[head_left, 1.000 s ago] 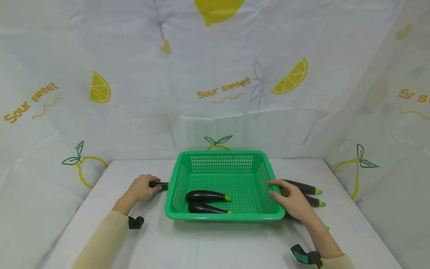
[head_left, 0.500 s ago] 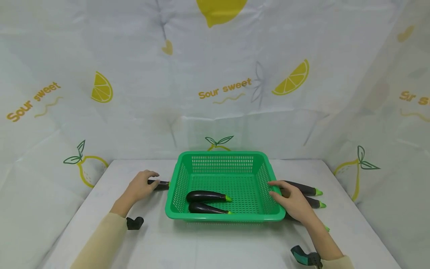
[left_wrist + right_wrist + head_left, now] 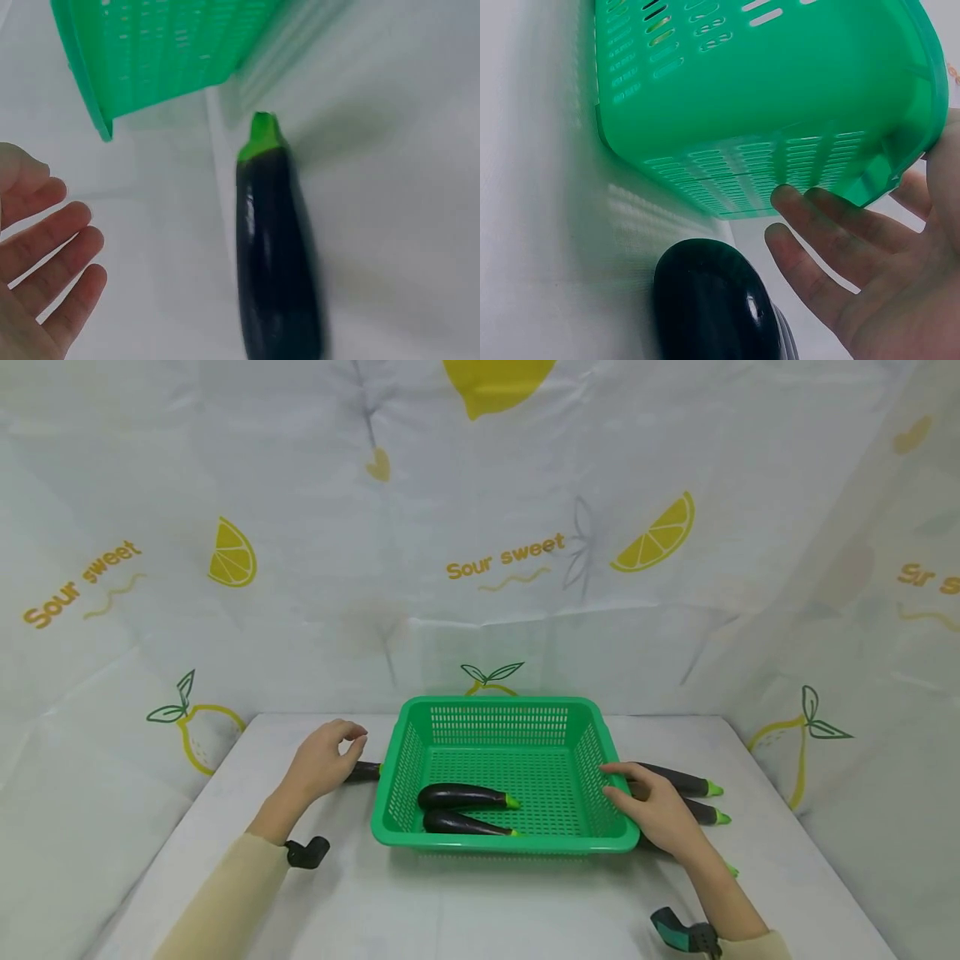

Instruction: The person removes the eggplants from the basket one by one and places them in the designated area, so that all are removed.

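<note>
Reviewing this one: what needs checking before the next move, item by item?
1. Rectangular green plastic basket upright on the white table: ok.
2. Bare right hand at the basket's right rim: ok.
3. Firm hold there: cannot tell.
4. Bare left hand gripping the long, glossy, dark eggplant beside the basket: not ok, fingers apart.
5. Room in the basket behind the two green-capped dark eggplants: ok.

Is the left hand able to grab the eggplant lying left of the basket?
Probably yes. The left hand holds nothing and is right by the eggplant, with nothing showing between them. The basket is only near the green stem end, so the dark body looks free.
</note>
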Available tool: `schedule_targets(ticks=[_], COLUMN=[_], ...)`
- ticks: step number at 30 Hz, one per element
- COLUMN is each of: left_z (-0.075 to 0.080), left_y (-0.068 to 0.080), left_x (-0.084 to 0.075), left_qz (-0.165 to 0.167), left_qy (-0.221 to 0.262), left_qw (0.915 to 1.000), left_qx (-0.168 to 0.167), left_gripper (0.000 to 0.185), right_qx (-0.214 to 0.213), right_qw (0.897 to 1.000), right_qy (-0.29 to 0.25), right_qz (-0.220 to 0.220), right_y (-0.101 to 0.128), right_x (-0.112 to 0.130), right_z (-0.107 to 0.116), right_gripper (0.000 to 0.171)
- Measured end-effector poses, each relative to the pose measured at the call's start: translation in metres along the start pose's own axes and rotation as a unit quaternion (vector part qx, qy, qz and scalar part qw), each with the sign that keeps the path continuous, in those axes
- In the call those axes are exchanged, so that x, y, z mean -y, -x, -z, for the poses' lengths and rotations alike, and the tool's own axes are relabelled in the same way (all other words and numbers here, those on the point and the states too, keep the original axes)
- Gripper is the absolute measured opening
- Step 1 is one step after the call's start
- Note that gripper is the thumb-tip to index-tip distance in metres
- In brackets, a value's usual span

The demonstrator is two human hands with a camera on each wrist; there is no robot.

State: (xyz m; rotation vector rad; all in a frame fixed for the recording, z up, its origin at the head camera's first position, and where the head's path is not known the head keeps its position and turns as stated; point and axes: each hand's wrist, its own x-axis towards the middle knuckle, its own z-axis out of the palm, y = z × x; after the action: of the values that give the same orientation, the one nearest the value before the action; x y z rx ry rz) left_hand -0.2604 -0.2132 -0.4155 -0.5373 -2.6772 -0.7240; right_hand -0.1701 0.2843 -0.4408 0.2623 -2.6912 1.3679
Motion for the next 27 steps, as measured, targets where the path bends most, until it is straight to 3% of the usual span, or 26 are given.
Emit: schedule_targets(ticks=[7, 11, 27], left_z=[0.006, 0.007, 0.005], left_y=[-0.003, -0.005, -0.005], left_x=[-0.023, -0.036, -0.075], left_qz=[-0.033, -0.041, -0.062], left_qy=[0.005, 0.011, 0.048], left_qw=[0.999, 0.9987, 0.9965], left_qx=[-0.028, -0.028, 0.031], left_gripper=[0.02, 0.021, 0.025], right_qx=[0.002, 0.001, -0.001], right_qw=[1.0, 1.0, 1.0], right_qy=[0.002, -0.001, -0.001], right_qz=[-0.001, -0.001, 0.001], right_y=[0.0, 0.0, -0.001], right_x=[0.0, 0.001, 0.0], right_z=[0.0, 0.0, 0.0], right_gripper=[0.044, 0.044, 0.044])
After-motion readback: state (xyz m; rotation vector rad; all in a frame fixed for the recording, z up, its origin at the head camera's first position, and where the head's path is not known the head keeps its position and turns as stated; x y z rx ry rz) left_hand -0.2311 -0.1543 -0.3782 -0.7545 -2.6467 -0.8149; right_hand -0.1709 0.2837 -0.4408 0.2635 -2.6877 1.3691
